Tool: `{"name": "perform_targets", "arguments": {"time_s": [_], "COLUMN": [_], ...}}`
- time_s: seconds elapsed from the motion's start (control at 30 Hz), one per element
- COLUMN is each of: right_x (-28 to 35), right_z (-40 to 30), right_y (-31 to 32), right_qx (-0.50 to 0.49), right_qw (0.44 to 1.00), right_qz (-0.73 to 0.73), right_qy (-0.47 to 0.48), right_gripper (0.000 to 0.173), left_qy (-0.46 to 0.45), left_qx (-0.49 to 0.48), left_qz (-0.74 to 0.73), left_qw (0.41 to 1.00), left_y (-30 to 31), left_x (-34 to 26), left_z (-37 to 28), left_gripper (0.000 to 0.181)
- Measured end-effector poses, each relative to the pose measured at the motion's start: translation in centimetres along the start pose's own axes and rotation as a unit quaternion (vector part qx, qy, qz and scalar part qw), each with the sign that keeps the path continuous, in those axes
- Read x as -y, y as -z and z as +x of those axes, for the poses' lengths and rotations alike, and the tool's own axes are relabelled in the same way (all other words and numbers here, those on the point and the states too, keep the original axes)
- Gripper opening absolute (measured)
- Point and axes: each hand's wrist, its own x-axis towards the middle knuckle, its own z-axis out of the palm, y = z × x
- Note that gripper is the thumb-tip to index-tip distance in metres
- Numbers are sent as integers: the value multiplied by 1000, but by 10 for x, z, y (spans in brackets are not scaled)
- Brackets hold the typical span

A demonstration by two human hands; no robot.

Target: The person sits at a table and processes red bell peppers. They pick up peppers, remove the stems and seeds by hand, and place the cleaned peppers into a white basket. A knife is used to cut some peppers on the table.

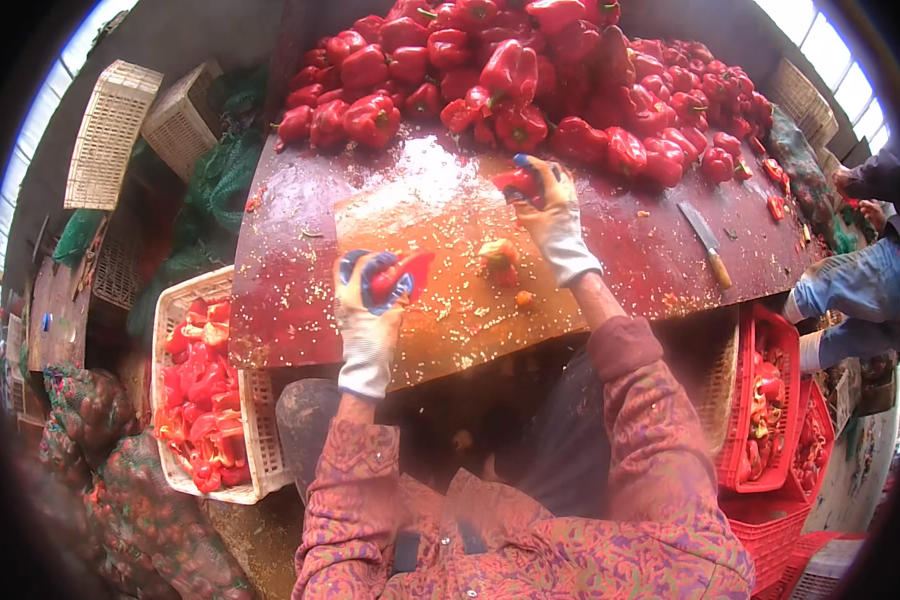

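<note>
My left hand (367, 300), in a white knit glove with blue-coated fingers, is closed around a piece of red bell pepper (412, 275) above the orange-brown board (450, 337). Farther out and to the right, my right hand (549, 196), gloved alike, grips another red pepper piece (520, 184). Between the hands, a pepper core (499, 259) with seeds rests on the board, and a small orange scrap (524, 298) lies nearer me. Loose seeds are scattered all around. A knife (705, 244) with a wooden handle lies on the dark red tabletop (630, 259) to the right.
Whole red bell peppers (420, 56) are heaped at the table's far side. A white plastic crate (259, 450) of cut peppers stands at lower left, beside filled net sacks (150, 495). Red crates (746, 450) stand at lower right. Another person (855, 281) is at the right edge.
</note>
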Motion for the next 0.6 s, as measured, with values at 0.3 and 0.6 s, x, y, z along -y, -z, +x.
{"name": "perform_targets", "arguments": {"time_s": [0.3, 0.6], "right_x": [5, 200], "right_z": [12, -22], "right_y": [-17, -63], "right_qx": [-111, 261], "right_qw": [888, 784], "right_qz": [371, 544], "right_qy": [-248, -148], "right_gripper": [43, 71], "left_qy": [-73, 9], "left_qx": [81, -330], "left_qz": [4, 411], "left_qw": [994, 850], "left_y": [33, 226], "left_x": [3, 27], "left_z": [10, 12], "left_gripper": [50, 73]}}
